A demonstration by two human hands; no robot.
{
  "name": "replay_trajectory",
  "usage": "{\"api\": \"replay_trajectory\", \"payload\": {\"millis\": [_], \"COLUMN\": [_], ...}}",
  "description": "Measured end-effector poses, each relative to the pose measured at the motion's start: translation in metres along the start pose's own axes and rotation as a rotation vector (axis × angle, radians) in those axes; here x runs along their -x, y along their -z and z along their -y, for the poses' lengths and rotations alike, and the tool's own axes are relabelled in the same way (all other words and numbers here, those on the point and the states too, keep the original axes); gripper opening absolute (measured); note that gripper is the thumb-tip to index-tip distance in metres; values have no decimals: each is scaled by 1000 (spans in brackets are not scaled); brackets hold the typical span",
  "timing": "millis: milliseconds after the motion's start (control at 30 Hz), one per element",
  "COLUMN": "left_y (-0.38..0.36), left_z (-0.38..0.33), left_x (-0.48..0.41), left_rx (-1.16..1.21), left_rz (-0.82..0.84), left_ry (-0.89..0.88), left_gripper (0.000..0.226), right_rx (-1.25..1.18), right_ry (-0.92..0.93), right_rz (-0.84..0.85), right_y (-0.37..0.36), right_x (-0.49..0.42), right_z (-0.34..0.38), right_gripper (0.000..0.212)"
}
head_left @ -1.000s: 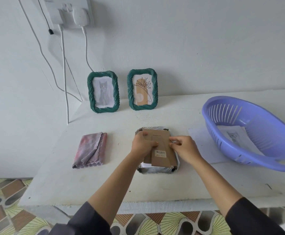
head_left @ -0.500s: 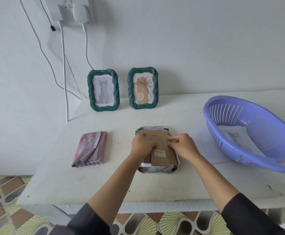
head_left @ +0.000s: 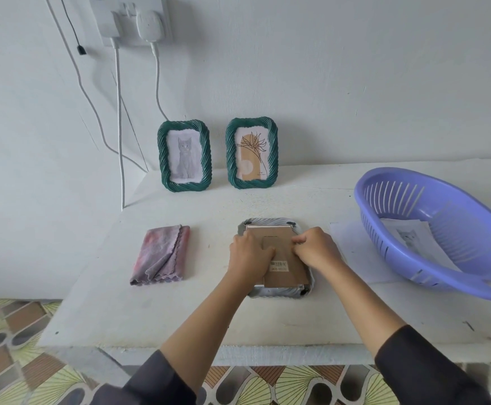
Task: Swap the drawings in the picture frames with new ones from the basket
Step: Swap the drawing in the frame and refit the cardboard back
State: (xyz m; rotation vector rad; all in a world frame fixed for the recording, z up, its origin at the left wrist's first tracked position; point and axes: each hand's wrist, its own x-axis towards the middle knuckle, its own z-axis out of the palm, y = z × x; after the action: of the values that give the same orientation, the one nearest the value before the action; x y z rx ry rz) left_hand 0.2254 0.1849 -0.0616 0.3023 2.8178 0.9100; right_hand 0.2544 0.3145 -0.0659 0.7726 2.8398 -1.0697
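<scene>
A picture frame [head_left: 270,222] lies face down in the middle of the white table, its brown backing board [head_left: 285,276] facing up. My left hand [head_left: 248,255] lies on the board's left side with its fingers curled over it. At the board's right edge, my right hand [head_left: 315,251] pinches with curled fingers. Two green frames stand upright against the wall: one holds a cat drawing [head_left: 184,156], the other a plant drawing [head_left: 251,154]. The purple basket [head_left: 472,276] at the right holds a cat drawing [head_left: 410,238] on white paper.
A folded pink-grey cloth [head_left: 162,254] lies left of the face-down frame. A white sheet [head_left: 352,252] lies between that frame and the basket. Charger cables [head_left: 120,127] hang down the wall at the back left. The table's front edge [head_left: 209,349] runs under my forearms.
Both hands have stayed on the backing board, shifting slightly along it. The board now sits lower and flatter in the frame.
</scene>
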Motion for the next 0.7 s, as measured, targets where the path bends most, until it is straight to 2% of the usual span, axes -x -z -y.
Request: {"api": "replay_trajectory", "payload": {"millis": [267,700], "left_y": [1,-10], "left_z": [5,19], "left_x": [1,-16], "left_rx": [-59,-79], "left_rz": [10,-20], "left_ry": [-38,-1], "left_gripper": [39,47], "right_rx": [43,123], "right_ry": [-37,-39], "right_rz": [-24,-47], "right_y": [-6,-10], "right_x": [-2,-6], "right_z": [3,4], "right_gripper": [38,37]}}
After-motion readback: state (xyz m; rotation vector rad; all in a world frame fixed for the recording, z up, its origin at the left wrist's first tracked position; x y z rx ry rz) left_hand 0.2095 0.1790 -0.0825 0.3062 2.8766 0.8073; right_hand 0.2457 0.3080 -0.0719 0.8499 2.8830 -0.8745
